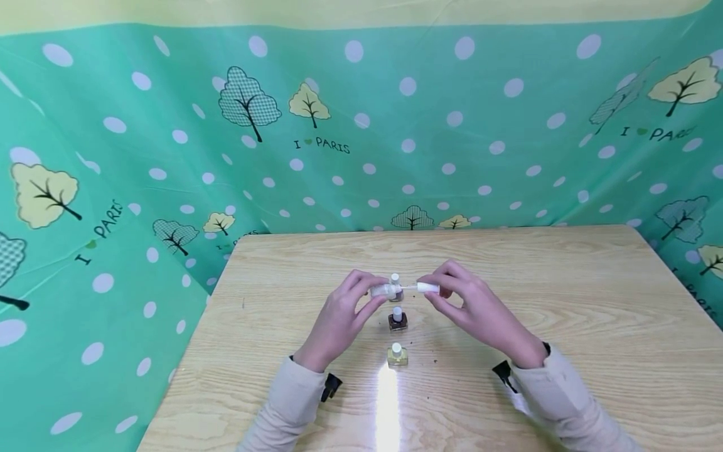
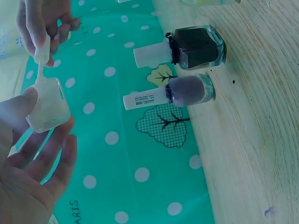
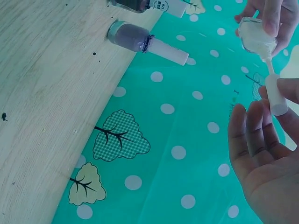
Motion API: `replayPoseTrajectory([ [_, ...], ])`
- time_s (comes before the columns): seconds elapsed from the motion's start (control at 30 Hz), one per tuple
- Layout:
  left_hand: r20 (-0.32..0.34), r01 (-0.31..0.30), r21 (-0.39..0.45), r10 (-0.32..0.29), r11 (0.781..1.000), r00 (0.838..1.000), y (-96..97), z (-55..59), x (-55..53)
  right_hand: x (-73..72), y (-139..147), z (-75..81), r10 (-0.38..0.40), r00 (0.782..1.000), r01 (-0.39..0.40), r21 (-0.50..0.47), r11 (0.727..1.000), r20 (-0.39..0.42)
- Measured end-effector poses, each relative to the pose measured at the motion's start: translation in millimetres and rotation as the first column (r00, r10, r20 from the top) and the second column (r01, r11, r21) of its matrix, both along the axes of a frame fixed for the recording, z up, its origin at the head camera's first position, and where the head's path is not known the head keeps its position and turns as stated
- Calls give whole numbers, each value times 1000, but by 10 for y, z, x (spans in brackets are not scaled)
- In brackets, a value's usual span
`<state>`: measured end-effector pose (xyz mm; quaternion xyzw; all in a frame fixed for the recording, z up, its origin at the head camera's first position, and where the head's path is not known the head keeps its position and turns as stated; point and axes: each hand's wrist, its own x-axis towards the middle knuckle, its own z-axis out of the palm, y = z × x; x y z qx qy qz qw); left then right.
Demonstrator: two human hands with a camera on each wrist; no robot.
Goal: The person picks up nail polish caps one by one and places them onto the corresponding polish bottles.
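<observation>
My left hand (image 1: 342, 309) pinches a small glass nail polish bottle (image 2: 50, 106) with whitish contents, tipped on its side above the table. Facing it, my right hand (image 1: 473, 300) holds the white brush cap (image 3: 276, 95) between thumb and fingers. The cap is off the bottle's neck, and the brush stem (image 3: 270, 66) spans the gap, its tip at or inside the opening. Just behind the two hands stands a purple-grey nail polish bottle (image 2: 190, 90) with a white cap, partly covered in the head view.
A dark nail polish bottle (image 1: 398, 322) and a pale yellow one (image 1: 397, 358), both white-capped, stand nearer on the wooden table (image 1: 271, 326). Small dark specks lie around them. A green dotted cloth (image 1: 361, 125) hangs behind the table's far edge.
</observation>
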<state>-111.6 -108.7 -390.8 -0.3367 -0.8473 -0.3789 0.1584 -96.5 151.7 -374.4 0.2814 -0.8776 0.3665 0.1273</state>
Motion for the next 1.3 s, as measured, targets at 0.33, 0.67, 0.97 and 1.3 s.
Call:
replayPoseTrajectory([
  [0.33,-13,17,2,-17,1000,1000,14,-2,9,-4,-45,-7,10,1000,-10,6,1000,-21],
  [0.67,-45,32,-20,-33,999,998,56,-8,8,-2,-103,-19,37,999,-37,10,999,-24],
  [0.97,-63,55,-32,-57,998,996,107,-6,17,-3,-156,-34,62,998,-62,10,998,-6],
  [1.3,-98,46,-58,-52,997,994,130,4,19,-11,-135,-31,54,997,-57,60,997,47],
])
